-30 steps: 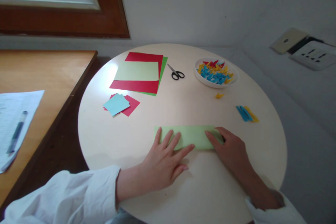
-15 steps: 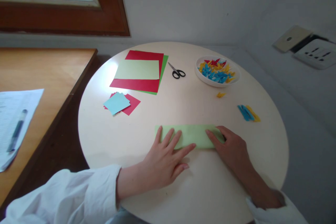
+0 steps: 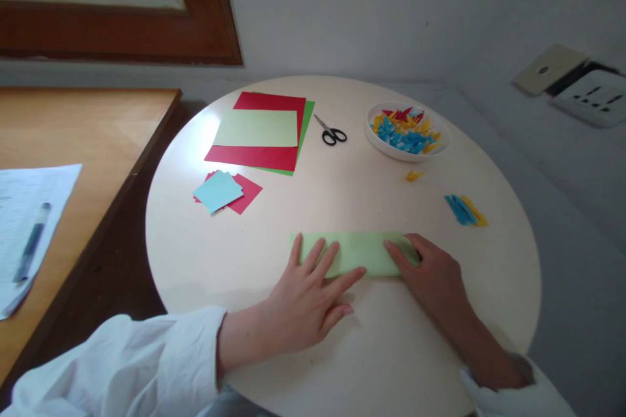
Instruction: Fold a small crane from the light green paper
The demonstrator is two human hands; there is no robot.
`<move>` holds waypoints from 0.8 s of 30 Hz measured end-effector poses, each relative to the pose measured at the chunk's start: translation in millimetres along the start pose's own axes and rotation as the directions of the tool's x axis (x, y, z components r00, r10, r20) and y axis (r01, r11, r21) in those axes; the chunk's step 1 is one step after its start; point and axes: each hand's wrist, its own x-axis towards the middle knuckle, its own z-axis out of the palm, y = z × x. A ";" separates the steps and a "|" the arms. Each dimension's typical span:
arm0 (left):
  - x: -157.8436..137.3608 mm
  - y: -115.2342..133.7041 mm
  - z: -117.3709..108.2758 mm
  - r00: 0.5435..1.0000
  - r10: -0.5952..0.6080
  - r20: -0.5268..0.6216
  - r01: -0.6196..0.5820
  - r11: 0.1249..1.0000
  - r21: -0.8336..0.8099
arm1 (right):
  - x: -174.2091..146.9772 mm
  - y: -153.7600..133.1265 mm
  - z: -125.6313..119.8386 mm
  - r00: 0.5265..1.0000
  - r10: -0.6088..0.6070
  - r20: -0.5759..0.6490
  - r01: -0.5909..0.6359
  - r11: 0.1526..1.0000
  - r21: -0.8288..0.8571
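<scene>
A light green strip of paper (image 3: pixel 364 253) lies lengthwise on the round white table (image 3: pixel 274 208), in front of me. My left hand (image 3: pixel 308 293) rests on its left part with fingers spread, pressing it flat. At the strip's right end is my right hand (image 3: pixel 435 277), its thumb on top of the paper and its other fingers curled at the far edge. The end of the strip is partly hidden by that hand.
Farther back are stacked red (image 3: pixel 268 158) and green sheets with a pale green piece (image 3: pixel 259 128) on top, scissors (image 3: pixel 331 133), and a white dish (image 3: pixel 411 155) of folded paper pieces. Small paper squares (image 3: pixel 218 191) lie left; blue and yellow strips (image 3: pixel 465 210) lie right. A wooden desk (image 3: pixel 98 124) stands left.
</scene>
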 end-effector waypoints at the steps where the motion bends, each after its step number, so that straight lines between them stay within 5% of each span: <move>1: 0.0 0.0 -0.1 1.000 0.000 0.002 0.000 1.000 0.000 | 0.0 0.2 0.2 1.000 0.002 0.001 -0.002 1.000 0.000; 10: 0.0 0.3 0.0 1.000 -0.004 0.012 0.004 1.000 0.008 | 0.8 -2.8 -0.5 0.993 0.105 0.045 -0.108 0.993 0.052; 17: -1.2 -0.7 3.3 1.000 0.000 -0.006 0.000 0.999 0.035 | -2.0 -1.8 -2.7 0.981 0.194 -0.028 -0.175 0.933 0.313; 24: -2.7 -1.1 7.6 0.999 -0.005 -0.037 0.007 0.999 0.045 | -2.9 -2.2 -5.8 0.998 0.035 -0.061 -0.018 0.967 0.253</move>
